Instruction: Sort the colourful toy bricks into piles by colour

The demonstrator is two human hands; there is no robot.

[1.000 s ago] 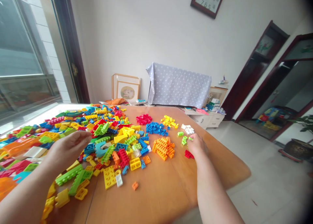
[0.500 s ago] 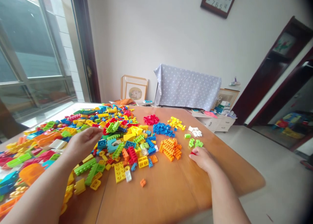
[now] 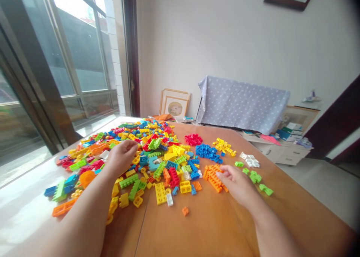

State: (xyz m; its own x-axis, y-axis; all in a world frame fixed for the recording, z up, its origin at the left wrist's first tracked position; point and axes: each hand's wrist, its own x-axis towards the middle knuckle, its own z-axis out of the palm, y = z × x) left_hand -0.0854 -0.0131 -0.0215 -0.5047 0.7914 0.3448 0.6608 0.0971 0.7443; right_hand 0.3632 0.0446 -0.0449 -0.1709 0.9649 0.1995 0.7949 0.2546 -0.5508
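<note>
A brown wooden counter [image 3: 182, 238] fills the foreground of a bright room, with one small orange brick [image 3: 185, 211] alone near its front. The right hand [image 3: 233, 182] curls at the right side of an orange brick heap [image 3: 213, 177], partly covering it; whether it grips a piece, I cannot tell. Well apart from it, the left hand [image 3: 121, 156], fingers bent, is over a large mixed brick heap [image 3: 170, 156], its forearm hiding some pieces; its grip is unclear too. Green bricks [image 3: 255, 177] lie right of the right hand. Blue [image 3: 208, 153], white [image 3: 251, 160], yellow [image 3: 224, 146] and red [image 3: 193, 139] groups sit farther back. Behind, boxes [image 3: 289, 133] stand on a white cabinet [image 3: 288, 157].
</note>
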